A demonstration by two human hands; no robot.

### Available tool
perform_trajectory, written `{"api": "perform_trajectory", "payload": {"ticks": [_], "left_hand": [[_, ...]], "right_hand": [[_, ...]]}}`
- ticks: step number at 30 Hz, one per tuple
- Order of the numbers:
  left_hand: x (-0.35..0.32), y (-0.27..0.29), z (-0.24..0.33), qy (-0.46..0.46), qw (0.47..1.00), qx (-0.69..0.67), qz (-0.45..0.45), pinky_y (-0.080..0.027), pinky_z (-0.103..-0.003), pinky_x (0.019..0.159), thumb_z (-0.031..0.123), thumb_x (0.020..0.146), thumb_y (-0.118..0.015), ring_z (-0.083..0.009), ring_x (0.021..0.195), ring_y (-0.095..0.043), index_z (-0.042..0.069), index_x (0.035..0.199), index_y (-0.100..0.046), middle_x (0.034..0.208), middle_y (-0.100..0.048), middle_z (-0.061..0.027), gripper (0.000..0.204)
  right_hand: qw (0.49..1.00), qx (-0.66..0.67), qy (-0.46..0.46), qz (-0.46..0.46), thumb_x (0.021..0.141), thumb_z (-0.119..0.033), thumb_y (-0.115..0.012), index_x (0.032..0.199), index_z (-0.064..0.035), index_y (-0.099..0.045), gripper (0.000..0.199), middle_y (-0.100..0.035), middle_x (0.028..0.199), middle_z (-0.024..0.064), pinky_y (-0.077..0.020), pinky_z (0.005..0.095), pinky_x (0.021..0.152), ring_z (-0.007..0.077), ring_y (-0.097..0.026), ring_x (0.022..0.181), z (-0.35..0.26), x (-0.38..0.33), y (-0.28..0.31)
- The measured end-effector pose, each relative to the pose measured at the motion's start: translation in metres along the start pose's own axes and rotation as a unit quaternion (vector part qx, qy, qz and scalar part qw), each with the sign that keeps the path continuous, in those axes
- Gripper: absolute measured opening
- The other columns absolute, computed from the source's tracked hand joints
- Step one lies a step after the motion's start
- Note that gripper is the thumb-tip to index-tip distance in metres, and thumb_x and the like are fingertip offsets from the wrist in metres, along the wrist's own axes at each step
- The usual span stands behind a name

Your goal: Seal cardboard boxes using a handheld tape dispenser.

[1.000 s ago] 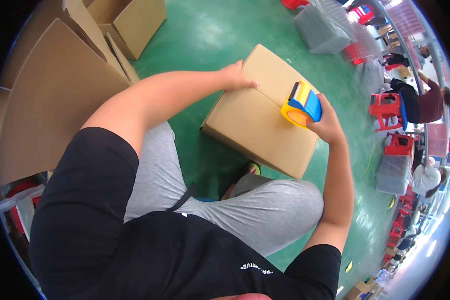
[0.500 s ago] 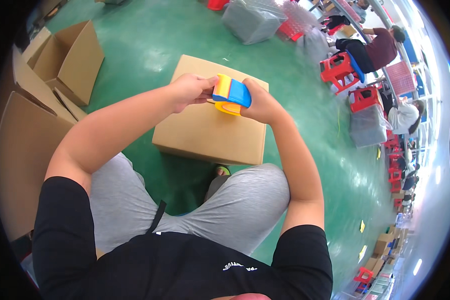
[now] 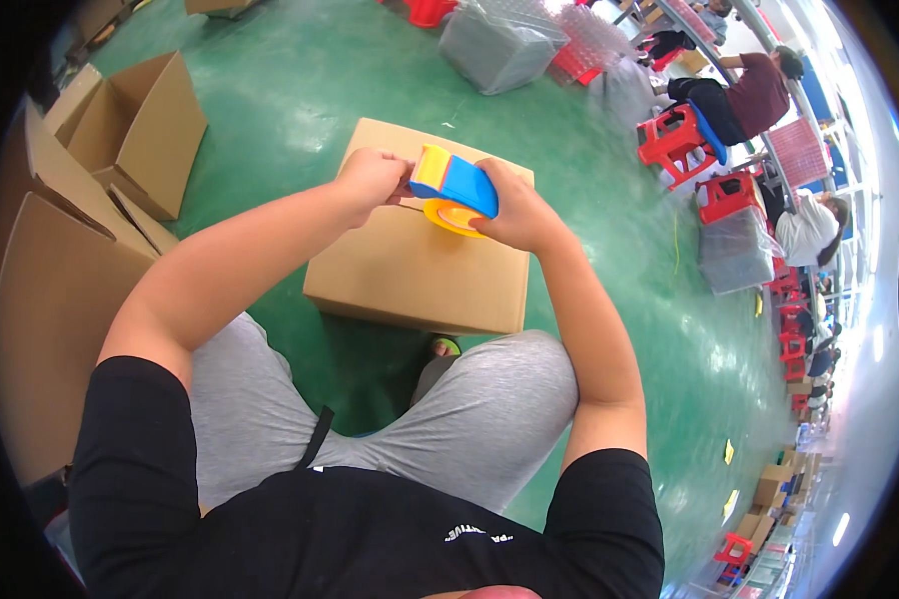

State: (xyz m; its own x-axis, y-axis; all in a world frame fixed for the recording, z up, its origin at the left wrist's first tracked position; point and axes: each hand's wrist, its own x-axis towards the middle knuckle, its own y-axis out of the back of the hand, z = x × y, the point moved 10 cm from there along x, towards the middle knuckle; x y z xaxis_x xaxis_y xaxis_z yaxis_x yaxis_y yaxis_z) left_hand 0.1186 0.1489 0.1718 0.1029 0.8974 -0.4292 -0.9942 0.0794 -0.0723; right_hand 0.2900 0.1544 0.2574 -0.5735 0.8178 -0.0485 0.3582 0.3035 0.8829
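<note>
My right hand (image 3: 514, 208) grips a blue and yellow packing tape dispenser (image 3: 466, 190) from its right side, over the far half of a closed cardboard box (image 3: 415, 280). A yellow-rimmed tape roll (image 3: 454, 217) shows beneath the dispenser's blue body. At the dispenser's yellow front end is my left hand (image 3: 375, 178), its fingers pinched together. Whether a tape end is between those fingers is too small to tell. The box stands in front of me, between my knees.
Open cardboard boxes (image 3: 150, 135) stand on the green floor at my left. Wrapped grey bins (image 3: 494, 50) are at the far side. Along the right, people sit at work tables, one on a red stool (image 3: 674, 140).
The dispenser has shifted slightly left and tilted, its yellow end now pointing more up and left. My left thumb has slipped from the yellow part to its front edge.
</note>
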Motion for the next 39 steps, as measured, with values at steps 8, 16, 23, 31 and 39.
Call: {"api": "perform_trajectory", "payload": {"ticks": [8, 16, 23, 31, 39], "left_hand": [[0.022, 0.033, -0.010, 0.042, 0.997, -0.032, 0.063, -0.050, -0.029, 0.065, 0.018, 0.094, -0.055, -0.0131, 0.074, -0.063, 0.010, 0.092, -0.067, 0.085, -0.067, -0.0030, 0.015], [0.045, 0.062, -0.019, -0.040, 0.991, -0.024, 0.127, -0.044, -0.032, 0.054, 0.014, 0.089, -0.061, -0.0152, 0.063, -0.059, 0.004, 0.076, -0.067, 0.073, -0.064, -0.0079, 0.017], [0.052, 0.176, -0.022, -0.036, 0.951, 0.216, 0.217, -0.041, -0.035, 0.057, 0.017, 0.093, -0.056, -0.0151, 0.063, -0.056, 0.003, 0.077, -0.064, 0.073, -0.063, -0.0065, 0.023], [0.023, 0.183, -0.061, 0.107, 0.968, 0.052, 0.223, -0.041, -0.033, 0.056, 0.022, 0.093, -0.058, -0.0153, 0.065, -0.057, 0.006, 0.086, -0.063, 0.078, -0.065, -0.0061, 0.019], [0.041, 0.190, -0.083, 0.086, 0.963, 0.174, 0.187, -0.044, -0.036, 0.053, 0.023, 0.094, -0.056, -0.0190, 0.066, -0.063, 0.003, 0.087, -0.068, 0.082, -0.069, -0.0069, 0.024]], "right_hand": [[0.998, 0.036, 0.044, 0.036, 0.072, -0.006, -0.073, 0.138, -0.0058, -0.047, 0.072, -0.056, 0.131, 0.0191, -0.0417, 0.0401, 0.106, 0.0364, -0.053, 0.124, -0.016, 0.010, -0.004], [0.998, 0.052, 0.034, -0.002, 0.068, -0.007, -0.073, 0.140, -0.0089, -0.049, 0.075, -0.059, 0.128, 0.0190, -0.0422, 0.0398, 0.105, 0.0357, -0.055, 0.122, -0.037, 0.012, 0.007], [0.997, -0.012, 0.080, 0.001, 0.065, -0.005, -0.071, 0.134, -0.0063, -0.054, 0.071, -0.064, 0.121, 0.0177, -0.0443, 0.0410, 0.100, 0.0374, -0.059, 0.113, -0.008, -0.008, 0.023], [0.996, -0.002, 0.088, 0.004, 0.069, -0.006, -0.074, 0.127, -0.0043, -0.058, 0.060, -0.065, 0.114, 0.0178, -0.0484, 0.0399, 0.095, 0.0367, -0.062, 0.107, -0.019, 0.009, -0.001], [0.995, -0.018, 0.103, 0.001, 0.073, -0.005, -0.071, 0.122, -0.0069, -0.061, 0.050, -0.064, 0.100, 0.0170, -0.0500, 0.0417, 0.084, 0.0368, -0.063, 0.095, -0.034, 0.018, -0.004]]}}
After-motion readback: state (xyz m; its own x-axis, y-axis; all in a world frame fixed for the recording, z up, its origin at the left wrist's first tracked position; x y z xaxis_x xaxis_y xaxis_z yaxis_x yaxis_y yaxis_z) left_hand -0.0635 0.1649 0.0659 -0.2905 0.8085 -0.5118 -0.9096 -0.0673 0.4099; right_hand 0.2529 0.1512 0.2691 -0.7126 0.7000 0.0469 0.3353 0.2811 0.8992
